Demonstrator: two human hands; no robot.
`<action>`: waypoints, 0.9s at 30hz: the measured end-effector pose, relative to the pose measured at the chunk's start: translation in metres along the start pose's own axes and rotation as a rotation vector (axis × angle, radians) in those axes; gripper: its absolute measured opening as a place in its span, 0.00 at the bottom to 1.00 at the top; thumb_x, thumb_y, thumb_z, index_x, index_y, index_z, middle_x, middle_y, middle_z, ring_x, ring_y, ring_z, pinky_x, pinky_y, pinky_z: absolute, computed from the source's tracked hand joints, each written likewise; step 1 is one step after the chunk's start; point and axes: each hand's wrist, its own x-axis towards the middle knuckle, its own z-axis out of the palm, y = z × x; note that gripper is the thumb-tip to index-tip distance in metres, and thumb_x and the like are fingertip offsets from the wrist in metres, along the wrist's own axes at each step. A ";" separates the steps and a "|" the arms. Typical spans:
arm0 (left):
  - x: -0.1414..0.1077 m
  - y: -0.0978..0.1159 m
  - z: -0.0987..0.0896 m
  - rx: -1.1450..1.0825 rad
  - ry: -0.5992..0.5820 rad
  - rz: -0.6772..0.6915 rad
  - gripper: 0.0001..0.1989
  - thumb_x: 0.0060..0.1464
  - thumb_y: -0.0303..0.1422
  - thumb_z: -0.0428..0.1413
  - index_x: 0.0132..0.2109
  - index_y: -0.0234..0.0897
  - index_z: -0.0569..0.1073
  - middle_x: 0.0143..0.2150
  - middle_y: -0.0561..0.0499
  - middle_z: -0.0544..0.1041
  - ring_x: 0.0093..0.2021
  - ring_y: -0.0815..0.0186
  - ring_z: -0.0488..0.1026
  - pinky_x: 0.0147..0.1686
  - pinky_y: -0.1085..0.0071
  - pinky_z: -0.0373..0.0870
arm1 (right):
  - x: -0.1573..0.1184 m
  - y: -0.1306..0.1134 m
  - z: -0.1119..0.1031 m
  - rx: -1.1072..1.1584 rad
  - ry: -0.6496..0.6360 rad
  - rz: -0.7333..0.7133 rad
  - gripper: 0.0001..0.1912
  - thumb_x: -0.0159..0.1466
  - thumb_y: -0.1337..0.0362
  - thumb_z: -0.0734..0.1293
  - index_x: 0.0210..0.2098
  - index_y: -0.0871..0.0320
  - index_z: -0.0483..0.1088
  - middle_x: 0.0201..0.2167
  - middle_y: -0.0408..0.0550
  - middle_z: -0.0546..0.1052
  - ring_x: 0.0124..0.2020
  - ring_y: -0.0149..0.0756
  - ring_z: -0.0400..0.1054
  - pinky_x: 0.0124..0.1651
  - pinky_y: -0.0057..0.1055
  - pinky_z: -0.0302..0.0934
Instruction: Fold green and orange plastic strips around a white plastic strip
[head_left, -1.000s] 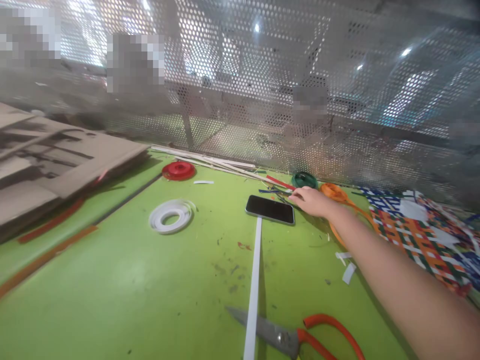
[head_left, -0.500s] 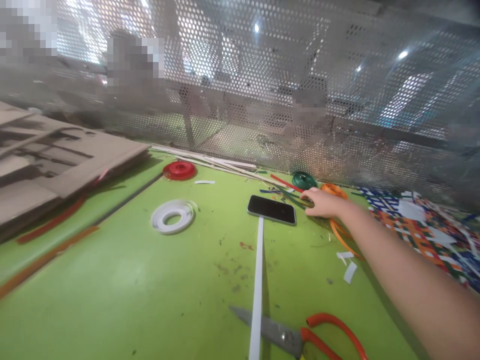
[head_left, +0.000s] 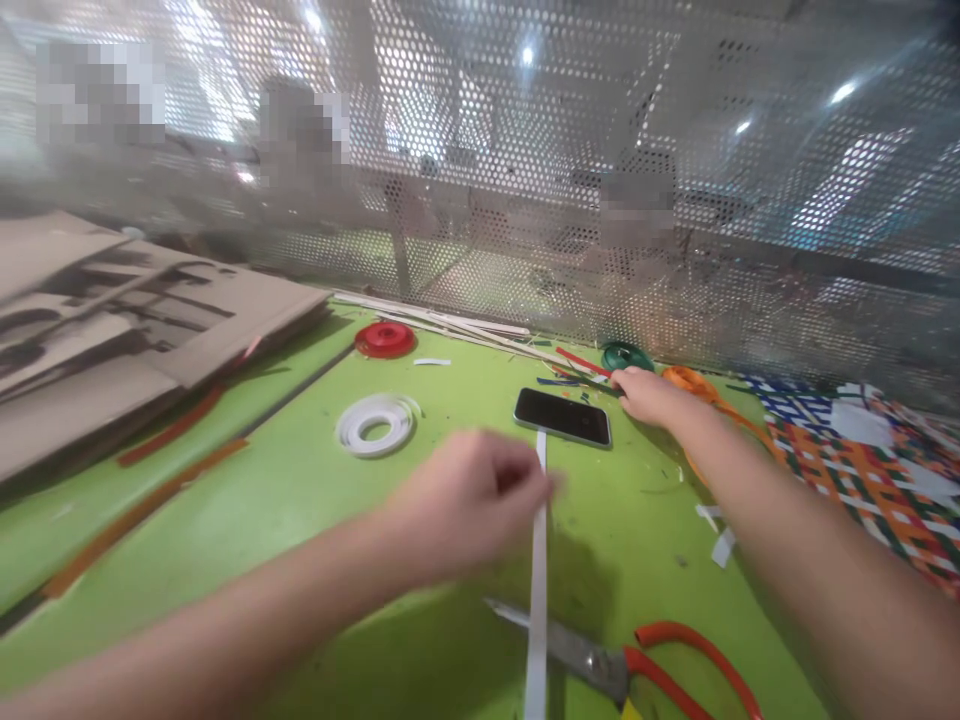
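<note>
The left hand [head_left: 469,505] is blurred above the worktop [head_left: 300,570], its fingers curled in toward the thumb, with the tips over the long white strip [head_left: 538,590]; whether they meet or have hold of the strip, I cannot tell. The right hand [head_left: 646,396] reaches to the far side, fingers bent and pointing down, its tips at the near end of the red strip [head_left: 581,362] and by a dark green strip [head_left: 592,385]. How far these fingers are parted, and whether they pinch either strip, is hidden. The white strip runs from the near edge of the phone [head_left: 562,416] toward the wearer, passing over the blades of the scissors [head_left: 592,660], whose orange handles lie to the right. The phone lies flat, between the white coil [head_left: 377,425] on the left and the right hand. Beyond the white coil is the red coil [head_left: 385,339]; the green coil [head_left: 627,357] and orange coil [head_left: 686,382] lie just beside the right hand, one beyond it and one to its right. Pale thin strips [head_left: 450,325] lie along the foot of the perforated screen [head_left: 487,200]. Flat cardboard pieces [head_left: 247,320] are at the far left, and a multicoloured woven piece [head_left: 847,480] is at the right.
</note>
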 end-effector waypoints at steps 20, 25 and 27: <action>0.031 -0.037 0.041 0.479 -0.070 0.028 0.17 0.65 0.36 0.48 0.27 0.39 0.69 0.26 0.47 0.78 0.26 0.58 0.75 0.23 0.66 0.52 | 0.070 -0.116 -0.071 -0.012 0.665 -0.209 0.08 0.73 0.66 0.66 0.48 0.58 0.76 0.47 0.52 0.78 0.53 0.46 0.69 0.56 0.47 0.64; 0.030 -0.034 0.038 0.496 -0.114 0.013 0.16 0.65 0.35 0.47 0.30 0.39 0.72 0.27 0.46 0.79 0.28 0.55 0.78 0.23 0.66 0.62 | 0.068 -0.164 -0.088 0.087 0.883 -0.322 0.17 0.75 0.68 0.57 0.54 0.54 0.75 0.52 0.56 0.76 0.54 0.53 0.62 0.55 0.48 0.55; 0.030 -0.033 0.038 0.495 -0.125 0.006 0.17 0.66 0.35 0.46 0.32 0.38 0.74 0.28 0.45 0.79 0.29 0.54 0.79 0.25 0.65 0.66 | 0.064 -0.172 -0.098 0.100 0.924 -0.367 0.18 0.75 0.67 0.57 0.57 0.53 0.74 0.53 0.55 0.75 0.55 0.54 0.61 0.56 0.49 0.53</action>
